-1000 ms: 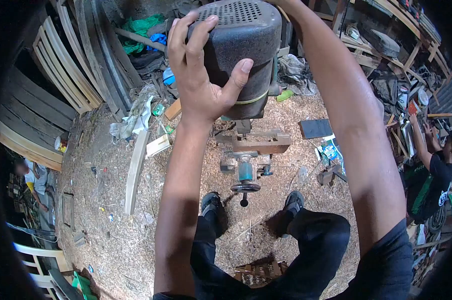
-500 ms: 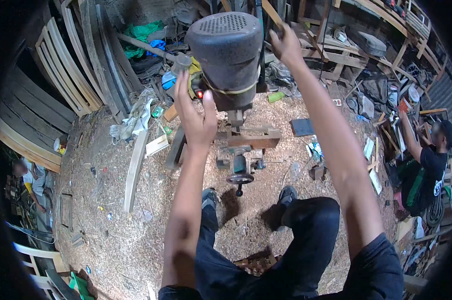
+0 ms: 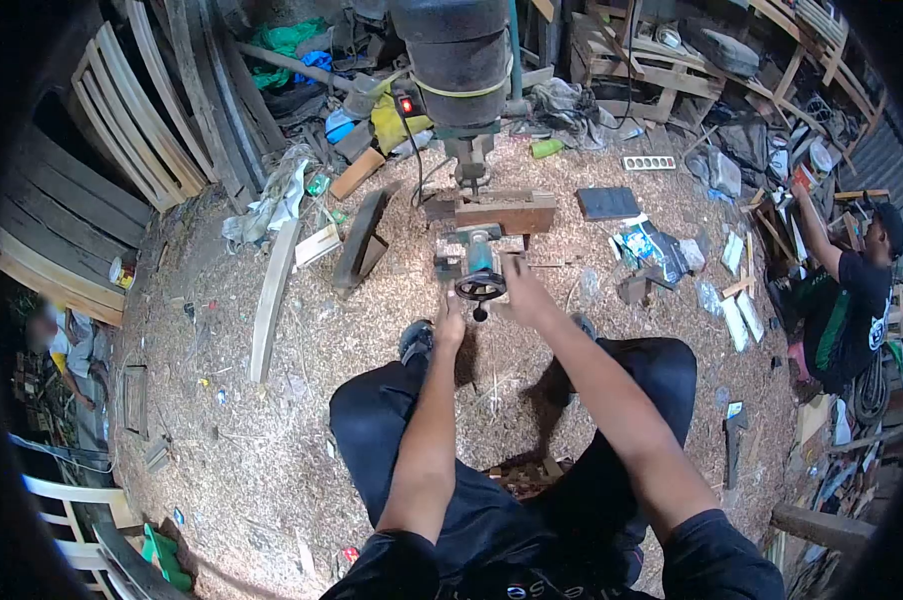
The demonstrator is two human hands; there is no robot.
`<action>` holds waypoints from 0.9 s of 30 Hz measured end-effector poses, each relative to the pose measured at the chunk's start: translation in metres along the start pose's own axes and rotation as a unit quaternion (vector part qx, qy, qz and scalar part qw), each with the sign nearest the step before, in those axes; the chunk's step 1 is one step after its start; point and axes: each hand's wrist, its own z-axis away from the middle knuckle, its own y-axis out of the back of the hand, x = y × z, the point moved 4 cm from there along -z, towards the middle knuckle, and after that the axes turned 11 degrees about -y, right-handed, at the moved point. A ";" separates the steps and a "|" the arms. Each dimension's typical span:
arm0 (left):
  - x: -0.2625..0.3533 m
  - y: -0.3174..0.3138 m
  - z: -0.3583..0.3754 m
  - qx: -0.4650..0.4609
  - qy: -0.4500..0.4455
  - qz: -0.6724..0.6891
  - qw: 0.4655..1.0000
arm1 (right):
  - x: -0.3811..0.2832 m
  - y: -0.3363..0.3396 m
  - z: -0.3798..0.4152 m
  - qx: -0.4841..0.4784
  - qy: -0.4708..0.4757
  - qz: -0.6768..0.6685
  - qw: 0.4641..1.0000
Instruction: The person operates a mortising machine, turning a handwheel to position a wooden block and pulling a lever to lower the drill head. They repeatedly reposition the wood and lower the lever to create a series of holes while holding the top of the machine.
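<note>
Both my hands are at the dark handwheel [image 3: 482, 294] on the front of a clamp carriage. My left hand [image 3: 451, 322] is closed at the wheel's left rim, and my right hand [image 3: 525, 292] is closed around its right side. A knobbed handle [image 3: 481, 314] sticks out below the wheel, between the hands. Behind the wheel, a wooden block [image 3: 512, 216] sits across the machine under its spindle [image 3: 471, 165]. Above it stands the dark motor housing [image 3: 457, 70], with a red light [image 3: 406, 104] glowing at its left.
Wood shavings cover the floor [image 3: 272, 470]. A curved timber [image 3: 274, 300] and a dark beam [image 3: 364, 240] lie left of the machine. To the right are a dark block [image 3: 608, 203] and a power strip [image 3: 649, 163]. One person [image 3: 852, 290] sits at right, another [image 3: 67, 350] at far left.
Both hands have come down from up beside the motor housing to the handwheel. My right hand has let go of what it held up there. The view has tilted downward.
</note>
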 end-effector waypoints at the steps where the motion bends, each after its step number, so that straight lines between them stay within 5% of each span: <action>1: 0.001 0.000 0.000 -0.011 0.020 -0.001 1.000 | -0.001 -0.013 0.005 -0.015 0.034 0.024 0.999; 5: 0.001 0.003 0.006 -0.056 0.102 -0.001 0.993 | -0.003 -0.035 -0.006 -0.046 0.025 0.061 0.997; 6: 0.003 0.007 0.003 -0.017 0.064 -0.030 0.997 | -0.008 -0.027 -0.011 -0.061 0.008 0.043 0.997; 9: 0.017 0.018 -0.018 0.055 -0.106 0.038 0.992 | -0.034 0.011 -0.033 0.090 0.021 -0.099 0.991; 10: 0.049 0.032 -0.023 0.099 -0.158 0.016 0.982 | -0.047 0.035 -0.036 0.199 0.045 -0.178 0.963; 14: 0.188 0.088 -0.039 0.208 -0.281 0.089 0.933 | -0.093 0.115 -0.052 0.312 0.065 -0.329 0.889; 16: 0.240 0.111 -0.051 0.227 -0.263 0.182 0.920 | -0.108 0.144 -0.055 0.305 0.041 -0.368 0.877; 19: 0.275 0.138 -0.083 0.313 -0.344 0.054 0.883 | -0.125 0.172 -0.069 0.335 0.068 -0.419 0.841; 27: 0.279 0.145 -0.128 0.296 -0.347 0.071 0.887 | -0.148 0.200 -0.082 0.331 0.032 -0.373 0.866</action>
